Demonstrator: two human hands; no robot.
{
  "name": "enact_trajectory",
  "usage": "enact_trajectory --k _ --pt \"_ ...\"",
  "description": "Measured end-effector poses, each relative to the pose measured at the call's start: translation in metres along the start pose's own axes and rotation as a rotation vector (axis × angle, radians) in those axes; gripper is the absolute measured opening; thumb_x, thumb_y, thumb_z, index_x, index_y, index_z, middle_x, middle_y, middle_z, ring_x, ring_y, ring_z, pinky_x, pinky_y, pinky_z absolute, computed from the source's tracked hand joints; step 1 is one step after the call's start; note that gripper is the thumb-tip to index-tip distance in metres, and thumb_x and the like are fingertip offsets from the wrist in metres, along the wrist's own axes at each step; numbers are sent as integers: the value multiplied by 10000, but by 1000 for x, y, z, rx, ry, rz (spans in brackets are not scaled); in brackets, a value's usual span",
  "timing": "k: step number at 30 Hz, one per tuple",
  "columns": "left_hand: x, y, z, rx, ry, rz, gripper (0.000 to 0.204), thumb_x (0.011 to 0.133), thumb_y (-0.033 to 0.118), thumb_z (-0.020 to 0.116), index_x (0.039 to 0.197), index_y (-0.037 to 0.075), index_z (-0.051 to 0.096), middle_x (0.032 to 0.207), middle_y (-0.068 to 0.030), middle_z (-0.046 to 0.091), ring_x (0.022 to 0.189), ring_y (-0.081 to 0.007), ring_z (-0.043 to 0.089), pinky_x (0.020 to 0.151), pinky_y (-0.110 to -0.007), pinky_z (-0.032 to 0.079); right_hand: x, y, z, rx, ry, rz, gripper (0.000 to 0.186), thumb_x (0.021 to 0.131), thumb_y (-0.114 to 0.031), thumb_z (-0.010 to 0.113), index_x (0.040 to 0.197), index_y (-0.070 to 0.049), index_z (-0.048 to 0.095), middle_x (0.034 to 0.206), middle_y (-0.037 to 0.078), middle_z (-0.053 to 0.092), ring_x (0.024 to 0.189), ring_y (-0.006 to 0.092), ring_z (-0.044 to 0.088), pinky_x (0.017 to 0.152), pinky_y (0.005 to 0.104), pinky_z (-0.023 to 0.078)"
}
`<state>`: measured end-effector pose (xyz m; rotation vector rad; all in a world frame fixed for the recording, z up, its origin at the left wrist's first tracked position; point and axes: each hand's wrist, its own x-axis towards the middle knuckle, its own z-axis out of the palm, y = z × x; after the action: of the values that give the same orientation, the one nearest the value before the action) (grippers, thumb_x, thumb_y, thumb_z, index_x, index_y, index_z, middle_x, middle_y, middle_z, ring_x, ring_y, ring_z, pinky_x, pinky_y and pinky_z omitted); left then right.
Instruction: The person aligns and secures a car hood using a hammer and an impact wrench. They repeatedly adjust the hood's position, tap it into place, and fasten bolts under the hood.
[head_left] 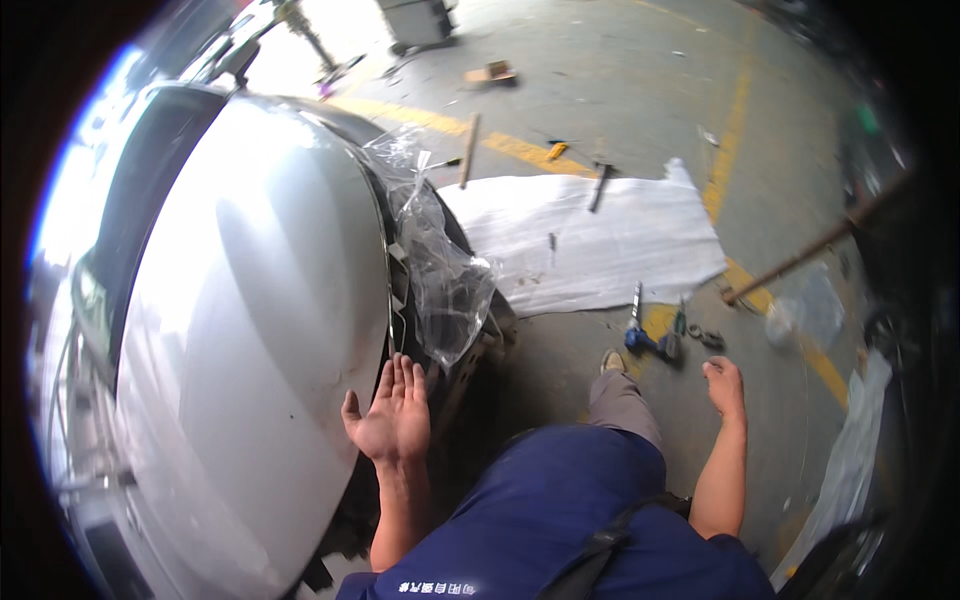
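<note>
My left hand (397, 415) is open, palm up with the fingers stretched out, and holds nothing. It is over the edge of a silver-white car hood (250, 300); whether it touches the metal I cannot tell. Beyond its fingertips, crumpled clear plastic film (440, 290) hangs over the car's front end. Low on my right side, my right hand (726, 388) has its fingers curled in, and no object shows in it. Nearest to that hand, on the floor, lies a blue power tool (640, 340) with a long silver shaft.
A white sheet (600, 240) covers floor in front of the car, with a dark hammer-like tool (600, 188) on its far edge. Beyond lie a wooden stick (469, 150), a yellow tool (557, 151) and a cardboard piece (490, 73). A rusty bar (790, 265) slants in from the right.
</note>
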<state>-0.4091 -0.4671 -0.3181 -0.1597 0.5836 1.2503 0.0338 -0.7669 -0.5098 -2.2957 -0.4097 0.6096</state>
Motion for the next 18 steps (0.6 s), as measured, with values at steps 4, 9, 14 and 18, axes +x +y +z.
enact_trajectory --k 4,9,14,18 --pt "51 -32 22 -38 138 293 894 881 451 587 1483 -130 273 1531 -241 350 1472 -360 318 1249 -500 238 110 -58 -9 -34 -171 -121 346 908 -237 684 1145 15 690 987 180 745 948 256 714 851 367 537" --pt "68 -57 67 -126 266 644 767 863 375 543 1472 -55 364 1525 -233 396 1462 -407 332 1234 -556 236 203 -151 9 -106 -378 -235 349 905 -220 679 1153 27 681 932 166 740 855 204 681 795 343 528" --pt "98 -72 81 -73 262 854 717 836 330 547 1423 -64 425 1454 -246 469 1385 -446 429 1211 -565 304 283 -188 52 -48 -504 -279 366 897 -233 690 1160 21 678 874 178 729 812 267 688 786 370 535" --pt "120 -76 84 -117 304 929 660 870 290 501 1412 -80 430 1418 -265 499 1336 -477 472 1152 -609 386 339 -218 86 -155 -615 -323 369 898 -235 689 1155 30 680 890 192 730 841 285 701 806 381 540"
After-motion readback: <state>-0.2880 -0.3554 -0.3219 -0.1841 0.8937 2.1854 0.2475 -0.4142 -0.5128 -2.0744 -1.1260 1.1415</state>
